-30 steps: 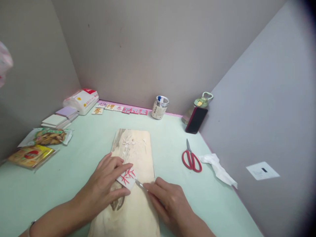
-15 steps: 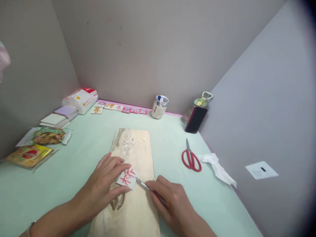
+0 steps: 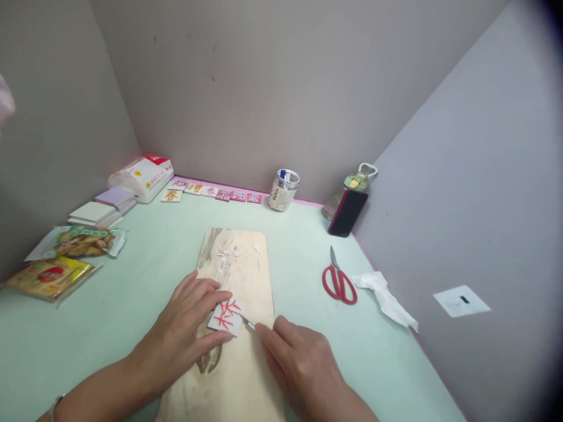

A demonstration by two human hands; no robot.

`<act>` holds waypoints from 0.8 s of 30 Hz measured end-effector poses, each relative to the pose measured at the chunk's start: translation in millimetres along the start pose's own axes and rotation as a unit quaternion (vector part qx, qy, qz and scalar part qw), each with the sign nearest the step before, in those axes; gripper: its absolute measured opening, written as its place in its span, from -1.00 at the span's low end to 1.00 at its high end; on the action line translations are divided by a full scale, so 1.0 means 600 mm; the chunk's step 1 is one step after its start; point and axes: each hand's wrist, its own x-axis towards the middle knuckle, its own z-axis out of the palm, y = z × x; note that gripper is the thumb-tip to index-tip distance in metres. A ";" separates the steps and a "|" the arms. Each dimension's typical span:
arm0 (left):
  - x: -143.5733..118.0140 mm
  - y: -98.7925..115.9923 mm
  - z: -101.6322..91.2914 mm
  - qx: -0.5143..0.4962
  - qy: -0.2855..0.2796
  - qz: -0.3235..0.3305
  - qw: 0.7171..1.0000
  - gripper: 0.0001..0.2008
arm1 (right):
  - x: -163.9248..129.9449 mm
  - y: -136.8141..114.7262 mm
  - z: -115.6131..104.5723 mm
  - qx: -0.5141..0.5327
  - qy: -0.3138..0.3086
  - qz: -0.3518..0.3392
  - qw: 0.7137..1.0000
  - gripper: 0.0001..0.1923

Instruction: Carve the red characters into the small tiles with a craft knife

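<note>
On the wooden board (image 3: 254, 281), the white tile (image 3: 226, 318) with red strokes lay between your left hand's (image 3: 187, 322) thumb and fingers, held at its edges; your right hand (image 3: 303, 357) gripped a slim knife (image 3: 248, 323), tip at the tile's right edge, shavings (image 3: 231, 253) lying beyond, scissors (image 3: 336, 267) well to the right

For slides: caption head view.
Left hand grips red-marked tile on wooden board; right hand holds bladed tool at tile's edge.

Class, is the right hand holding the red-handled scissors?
No, the right hand holds a slim knife, while the scissors lie on the table.
</note>
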 end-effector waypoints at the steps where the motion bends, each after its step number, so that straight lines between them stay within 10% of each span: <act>1: 0.000 0.001 0.000 0.000 0.002 0.002 1.000 -0.57 | 0.001 -0.003 0.001 -0.022 0.015 -0.010 1.000 -0.75; 15: 0.000 0.001 -0.001 0.018 0.013 0.027 0.999 -0.58 | 0.032 -0.051 -0.014 -0.182 -0.004 -0.115 0.977 -0.81; 24: -0.002 -0.001 0.000 0.021 0.016 0.014 1.000 -0.59 | 0.018 -0.036 -0.015 -0.169 -0.029 -0.078 0.982 -0.50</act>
